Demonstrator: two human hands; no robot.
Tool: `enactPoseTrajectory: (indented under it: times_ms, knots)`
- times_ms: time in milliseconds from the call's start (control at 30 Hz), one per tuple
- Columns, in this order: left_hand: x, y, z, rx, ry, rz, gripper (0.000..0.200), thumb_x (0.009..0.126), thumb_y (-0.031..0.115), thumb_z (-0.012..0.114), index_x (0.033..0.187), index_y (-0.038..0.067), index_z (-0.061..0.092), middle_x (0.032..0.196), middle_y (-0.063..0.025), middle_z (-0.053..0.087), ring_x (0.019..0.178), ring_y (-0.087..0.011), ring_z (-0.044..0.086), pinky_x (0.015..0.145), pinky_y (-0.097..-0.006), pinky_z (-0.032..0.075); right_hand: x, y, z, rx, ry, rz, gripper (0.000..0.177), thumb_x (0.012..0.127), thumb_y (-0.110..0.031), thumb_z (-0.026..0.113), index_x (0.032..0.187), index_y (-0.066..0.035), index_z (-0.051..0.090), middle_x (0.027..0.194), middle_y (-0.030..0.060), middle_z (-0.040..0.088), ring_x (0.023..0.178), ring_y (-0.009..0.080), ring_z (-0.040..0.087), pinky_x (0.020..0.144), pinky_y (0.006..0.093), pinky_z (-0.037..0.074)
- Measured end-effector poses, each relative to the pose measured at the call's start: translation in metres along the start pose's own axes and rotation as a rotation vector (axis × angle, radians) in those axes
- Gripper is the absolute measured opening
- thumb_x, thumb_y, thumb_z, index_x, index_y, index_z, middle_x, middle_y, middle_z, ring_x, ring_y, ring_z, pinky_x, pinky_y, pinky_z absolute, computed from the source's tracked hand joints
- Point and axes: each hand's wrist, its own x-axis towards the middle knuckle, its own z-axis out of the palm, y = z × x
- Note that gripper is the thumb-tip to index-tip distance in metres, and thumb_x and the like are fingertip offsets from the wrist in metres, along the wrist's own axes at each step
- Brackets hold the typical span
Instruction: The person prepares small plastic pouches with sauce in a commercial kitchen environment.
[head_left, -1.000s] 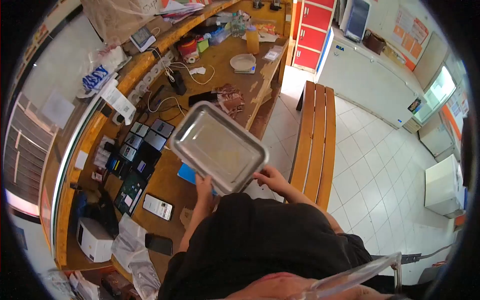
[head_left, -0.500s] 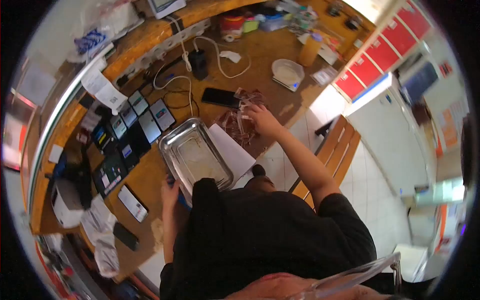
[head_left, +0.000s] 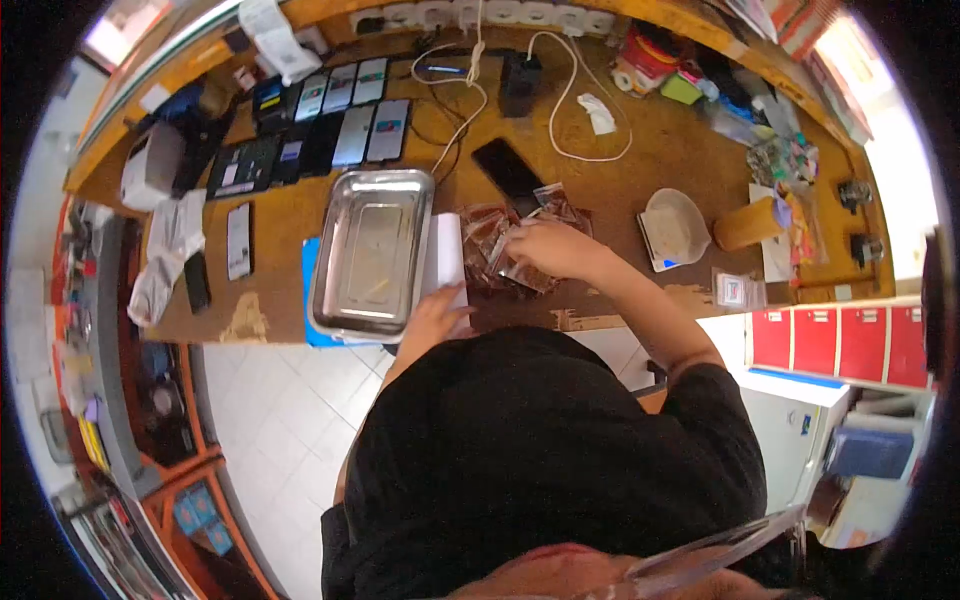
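Note:
A metal tray (head_left: pixel 425 215) rests on papers and a blue folder (head_left: pixel 311 290) near the front edge of the wooden table. My left hand (head_left: pixel 432 316) is at the tray's lower right corner, over a white paper (head_left: pixel 447 255); its grip cannot be made out. To the right lies a pile of small clear packets with dark reddish contents (head_left: pixel 484 232). My right hand (head_left: pixel 545 247) is closed on the packets, fingers pointing left. Just behind the pile is a black phone (head_left: pixel 507 170).
Several phones (head_left: pixel 352 135) lie at the back left, with a white device (head_left: pixel 152 167) beyond. White cables (head_left: pixel 567 152) and a black adapter (head_left: pixel 520 85) are at the back. A round container (head_left: pixel 674 228) and an orange bottle (head_left: pixel 745 224) stand right.
The view has turned, so the table now runs across the frame. My left hand has moved from the tray's left side to its lower right corner. My right hand remains at the packets.

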Motion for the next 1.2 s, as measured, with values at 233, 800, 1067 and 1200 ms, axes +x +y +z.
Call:
enactPoseTrajectory:
  times_ms: [233,800,1067,1200]
  knots:
    - [-0.002,0.024,0.027,0.386,-0.167,-0.223,0.038,0.074,0.025,0.064,0.108,0.012,0.054,0.144,-0.0067,0.016,0.131,-0.0323,0.018,0.102,-0.0508,0.024,0.032,0.016,0.021,-0.182,0.078,-0.304,0.012,0.076,-0.011,0.049,0.081,-0.008,0.059,0.085,0.0056,0.056,0.095,0.022,0.051,0.087,0.0343,0.038]
    - [0.033,0.074,0.037,0.099,0.207,-0.291,0.033,0.068,0.012,0.066,0.099,0.007,0.056,0.112,-0.0134,0.05,0.105,-0.0317,0.046,0.088,-0.0399,0.039,0.037,0.032,0.01,-0.057,-0.062,-0.11,0.006,0.07,-0.008,0.057,0.071,-0.003,0.06,0.086,0.0146,0.057,0.087,0.0312,0.055,0.074,0.038,0.044]
    - [0.043,0.086,0.012,0.228,0.319,-0.139,0.014,0.066,0.012,0.064,0.08,0.009,0.062,0.08,-0.0037,0.059,0.082,-0.024,0.055,0.073,-0.0356,0.043,-0.009,-0.02,-0.005,0.299,0.168,-0.233,0.009,0.074,-0.012,0.058,0.077,-0.005,0.062,0.081,0.0148,0.058,0.078,0.0319,0.056,0.069,0.0401,0.044]
    - [0.029,0.07,0.015,0.391,0.279,-0.073,0.01,0.066,0.012,0.059,0.075,0.013,0.063,0.074,0.0014,0.057,0.082,-0.0181,0.054,0.079,-0.0362,0.039,0.049,0.034,0.031,0.181,0.424,0.09,0.015,0.078,-0.015,0.058,0.088,-0.005,0.063,0.09,0.0151,0.06,0.087,0.0332,0.055,0.077,0.0409,0.043]
